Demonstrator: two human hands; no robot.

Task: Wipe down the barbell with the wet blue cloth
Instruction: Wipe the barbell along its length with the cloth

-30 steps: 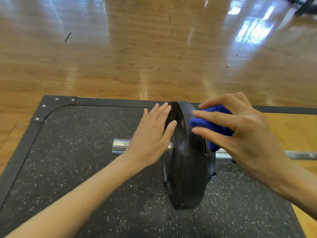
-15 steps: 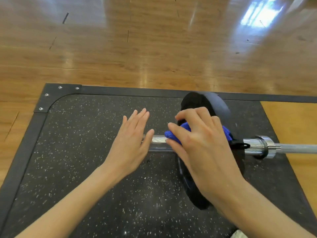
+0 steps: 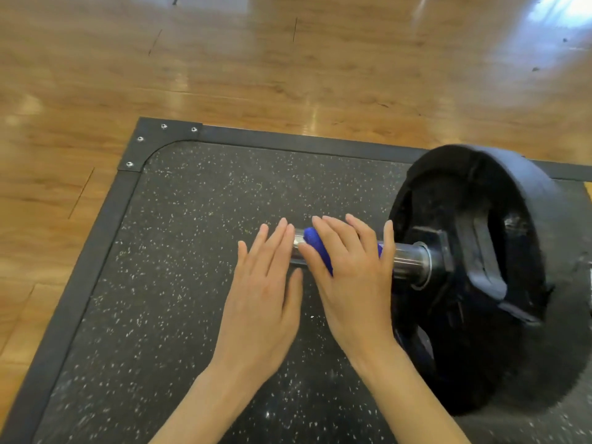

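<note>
The barbell's chrome sleeve [image 3: 407,257] sticks out to the left of a black weight plate [image 3: 512,238] that stands on a speckled black mat. My right hand [image 3: 352,277] lies over the sleeve with straight fingers and presses the blue cloth [image 3: 315,248] onto it; only a strip of cloth shows between thumb and forefinger. My left hand [image 3: 266,283] is flat with straight fingers, right beside the sleeve's free end, its fingertips at the chrome tip. Past the plate, the bar is mostly hidden.
The speckled rubber mat [image 3: 192,235] has a black bolted frame [image 3: 166,129] along its far and left edges. Glossy wooden floor [image 3: 288,59] surrounds it. Bare mat lies left of my hands.
My view has shifted left, so the plate's outer face now shows. My right hand slid the cloth from beside the plate out along the sleeve towards its end, fingers now straighter. The left hand stays near the tip.
</note>
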